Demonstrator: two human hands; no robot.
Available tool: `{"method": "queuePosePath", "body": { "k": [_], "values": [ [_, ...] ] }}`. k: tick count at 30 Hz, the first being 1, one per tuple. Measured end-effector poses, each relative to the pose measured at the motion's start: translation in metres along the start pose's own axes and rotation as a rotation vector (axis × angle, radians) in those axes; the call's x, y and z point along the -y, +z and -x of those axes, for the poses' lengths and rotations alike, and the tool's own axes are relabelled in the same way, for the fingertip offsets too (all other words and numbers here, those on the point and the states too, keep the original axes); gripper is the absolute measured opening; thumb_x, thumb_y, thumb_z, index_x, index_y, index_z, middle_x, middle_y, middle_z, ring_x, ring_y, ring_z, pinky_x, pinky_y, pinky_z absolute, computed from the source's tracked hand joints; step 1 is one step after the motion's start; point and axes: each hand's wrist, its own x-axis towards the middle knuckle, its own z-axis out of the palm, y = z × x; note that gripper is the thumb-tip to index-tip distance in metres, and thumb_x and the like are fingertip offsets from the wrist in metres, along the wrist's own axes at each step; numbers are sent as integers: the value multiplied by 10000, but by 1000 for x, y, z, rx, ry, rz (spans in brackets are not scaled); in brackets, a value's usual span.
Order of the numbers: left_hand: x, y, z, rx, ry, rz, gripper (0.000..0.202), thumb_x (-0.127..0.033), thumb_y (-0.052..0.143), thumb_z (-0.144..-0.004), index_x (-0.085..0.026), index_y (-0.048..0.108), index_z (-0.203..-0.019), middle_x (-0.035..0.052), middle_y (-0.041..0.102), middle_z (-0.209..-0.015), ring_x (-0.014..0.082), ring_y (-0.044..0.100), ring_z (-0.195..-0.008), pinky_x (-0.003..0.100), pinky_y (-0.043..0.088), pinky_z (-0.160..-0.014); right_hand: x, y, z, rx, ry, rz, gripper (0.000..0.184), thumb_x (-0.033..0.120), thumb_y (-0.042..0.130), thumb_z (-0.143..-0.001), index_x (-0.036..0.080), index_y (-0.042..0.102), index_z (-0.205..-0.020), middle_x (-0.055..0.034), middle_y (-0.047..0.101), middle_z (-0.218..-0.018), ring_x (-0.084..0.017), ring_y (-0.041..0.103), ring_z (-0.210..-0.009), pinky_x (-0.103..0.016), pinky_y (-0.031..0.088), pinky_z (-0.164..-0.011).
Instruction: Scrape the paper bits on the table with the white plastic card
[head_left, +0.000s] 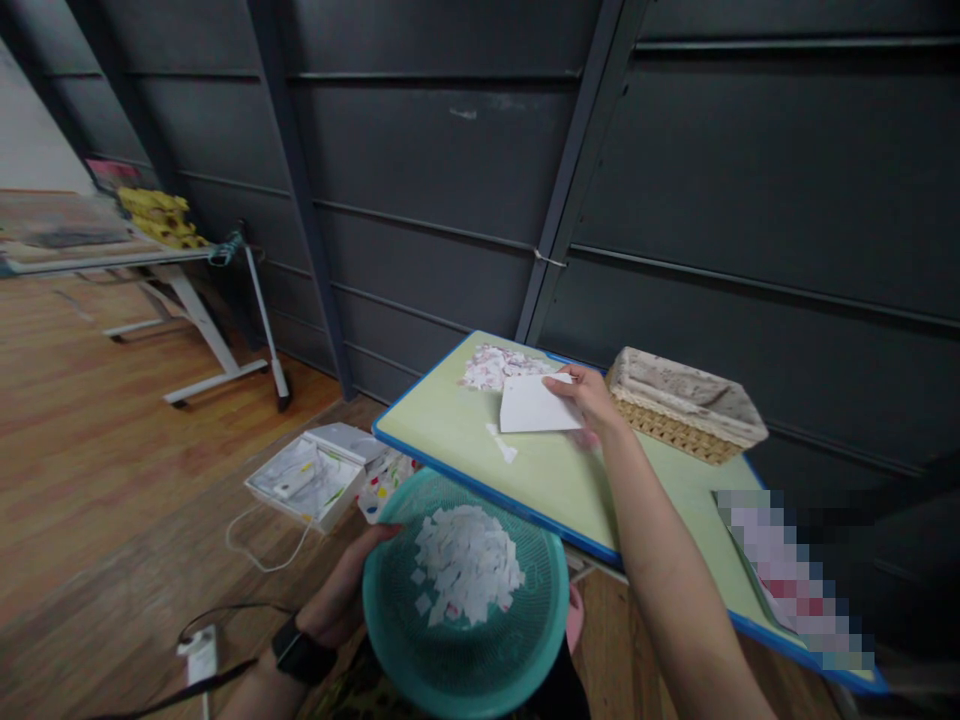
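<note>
My left hand [341,590] grips the rim of a teal mesh basket [525,660] held below the near edge of the table; a heap of white paper scraps [466,563] lies inside it. My right hand [589,398] reaches over the pale green tabletop [555,470] and pinches a white sheet of paper [532,405] that rests on edge on the surface. Beyond the sheet lies a pile of small paper scraps [491,365] near the far corner. A thin trail of scraps [501,443] sits just in front of the sheet.
A wicker basket with cloth lining [686,403] stands at the table's back right. A blurred patch [795,580] covers something at the table's right end. On the wood floor lie a white box with a cable [307,480] and a colourful tray [382,480]. Another table [97,255] stands far left.
</note>
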Motion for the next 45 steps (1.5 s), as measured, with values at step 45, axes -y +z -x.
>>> {"method": "queuePosePath", "body": {
  "k": [45],
  "values": [
    [-2, 2, 0, 11, -26, 10, 143, -283, 659, -720, -144, 683, -744, 10, 731, -603, 172, 643, -547, 285, 505, -589, -2, -25, -7, 51, -27, 272, 348, 403, 705, -539, 147, 584, -742, -33, 615, -624, -141, 524, -499, -235, 343, -441]
  ]
}}
